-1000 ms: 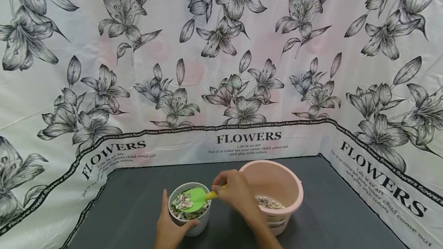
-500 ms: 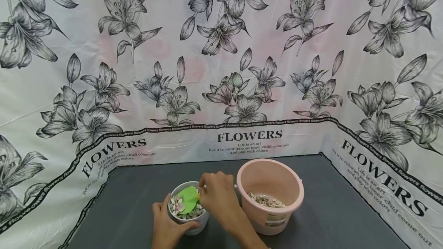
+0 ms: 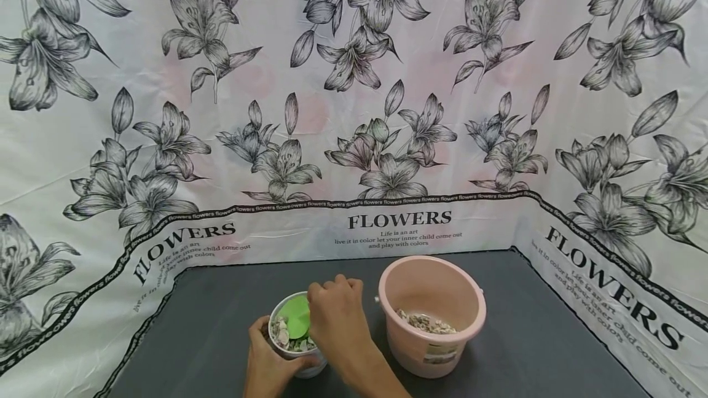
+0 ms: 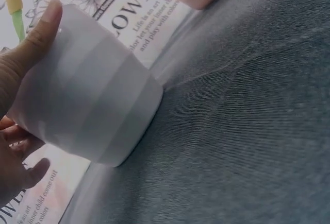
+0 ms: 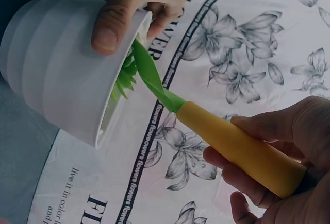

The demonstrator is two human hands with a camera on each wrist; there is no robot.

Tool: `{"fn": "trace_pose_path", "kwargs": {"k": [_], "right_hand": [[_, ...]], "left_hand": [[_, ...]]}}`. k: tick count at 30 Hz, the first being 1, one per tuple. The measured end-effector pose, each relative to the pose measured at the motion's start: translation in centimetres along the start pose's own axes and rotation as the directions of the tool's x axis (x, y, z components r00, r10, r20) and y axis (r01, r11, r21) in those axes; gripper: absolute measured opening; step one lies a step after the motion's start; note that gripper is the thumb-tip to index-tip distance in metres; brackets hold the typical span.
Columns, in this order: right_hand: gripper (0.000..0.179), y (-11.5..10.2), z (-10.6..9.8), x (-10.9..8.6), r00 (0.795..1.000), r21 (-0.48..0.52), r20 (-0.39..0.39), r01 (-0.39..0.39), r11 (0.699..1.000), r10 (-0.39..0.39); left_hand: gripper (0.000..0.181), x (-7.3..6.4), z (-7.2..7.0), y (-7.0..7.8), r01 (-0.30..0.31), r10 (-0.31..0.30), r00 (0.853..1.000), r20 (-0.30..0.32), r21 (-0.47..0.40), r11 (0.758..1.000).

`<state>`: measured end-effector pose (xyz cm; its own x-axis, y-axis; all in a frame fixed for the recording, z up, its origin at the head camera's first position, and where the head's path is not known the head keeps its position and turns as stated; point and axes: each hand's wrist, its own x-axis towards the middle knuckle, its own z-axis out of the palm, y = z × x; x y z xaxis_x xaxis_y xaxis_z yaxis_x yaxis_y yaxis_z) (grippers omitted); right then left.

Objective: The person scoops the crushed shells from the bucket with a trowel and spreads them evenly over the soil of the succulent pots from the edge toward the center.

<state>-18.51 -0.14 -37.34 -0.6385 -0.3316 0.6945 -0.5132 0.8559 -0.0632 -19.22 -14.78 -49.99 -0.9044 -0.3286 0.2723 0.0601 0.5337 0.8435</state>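
Note:
A white ribbed flowerpot (image 4: 98,85) stands on the dark cloth, filled with pale, gravel-like bits (image 3: 280,331). My left hand (image 3: 268,355) holds it by the side, thumb in front and fingers round the far left. Green pointed leaves (image 5: 124,77) show inside its mouth in the right wrist view. My right hand (image 3: 340,318) grips the yellow handle (image 5: 237,149) of a small garden shovel. Its green blade (image 3: 295,317) dips into the pot at a steep tilt, the tip hidden below the rim.
A pink bucket (image 3: 406,349) with some gravel-like bits (image 3: 426,323) on its bottom stands right of the pot. Dark grey cloth (image 3: 204,324) covers the table. A white flower-printed curtain (image 3: 387,226) closes off the back and sides.
My right hand has moved left, from beside the bucket to over the pot's right rim. The shovel blade has turned from nearly flat to steep. My left hand stays on the pot.

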Motion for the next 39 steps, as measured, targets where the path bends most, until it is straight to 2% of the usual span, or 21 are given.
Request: {"fn": "trace_pose_path", "kwargs": {"k": [2,5,10,17,20,24,26,28,31,33,35,39], "right_hand": [[0.021,-0.2,0.0,0.0,1.0,-0.05,-0.018,0.013,0.999,-0.014],[0.022,-0.4,0.0,-0.1,0.999,-0.067,-0.028,0.019,0.998,-0.021],[0.022,-0.3,-0.1,-0.2,0.998,-0.071,-0.026,0.048,0.996,-0.05],[0.025,0.2,0.0,-0.6,0.993,-0.092,-0.1,0.049,0.995,-0.058],[0.02,0.9,-0.1,-0.8,0.991,-0.022,-0.131,0.026,0.999,-0.029],[0.013,2.2,-0.8,-1.0,0.989,0.14,-0.142,-0.033,0.99,0.053],[0.011,2.9,-1.4,-1.2,0.986,0.247,-0.108,-0.095,0.964,0.125],[0.009,3.8,-2.1,-1.3,0.978,0.357,-0.033,-0.181,0.916,0.206],[0.008,5.2,-3.1,-1.6,0.939,0.496,0.101,-0.333,0.802,0.328],[0.006,6.0,-3.6,-1.7,0.913,0.531,0.161,-0.4,0.747,0.374],[0.005,6.8,-4.1,-1.9,0.898,0.54,0.182,-0.431,0.723,0.4],[0.005,8.0,-4.7,-2.5,0.882,0.533,0.2,-0.463,0.709,0.426]], "left_hand": [[0.132,0.0,0.0,-0.1,-0.008,0.008,1.0,-0.003,0.045,0.999],[0.13,0.0,0.2,-0.2,-0.016,0.019,0.999,-0.032,0.082,0.997],[0.121,0.0,0.5,-0.2,0.021,-0.02,0.999,-0.046,0.027,0.999],[0.12,0.0,0.5,-0.1,0.08,-0.08,0.997,0.018,-0.007,0.997],[0.119,0.0,0.4,0.0,0.101,-0.101,0.994,0.029,0.001,0.995],[0.119,0.0,0.4,-0.2,0.077,-0.077,0.996,0.032,0.024,0.997],[0.119,0.0,0.3,-0.3,0.041,-0.042,0.998,0.037,0.039,0.998],[0.119,-0.1,0.0,-0.3,0.002,-0.004,0.999,0.05,0.036,0.999],[0.123,-0.1,-0.5,-0.4,-0.049,0.044,0.995,0.089,0.046,0.998],[0.127,-0.1,-0.9,-0.5,-0.086,0.077,0.991,0.111,0.071,0.994],[0.128,-0.1,-1.2,-0.3,-0.141,0.125,0.984,0.125,0.126,0.982],[0.117,0.1,-1.4,0.2,-0.281,0.268,0.959,0.086,0.237,0.93]]}}
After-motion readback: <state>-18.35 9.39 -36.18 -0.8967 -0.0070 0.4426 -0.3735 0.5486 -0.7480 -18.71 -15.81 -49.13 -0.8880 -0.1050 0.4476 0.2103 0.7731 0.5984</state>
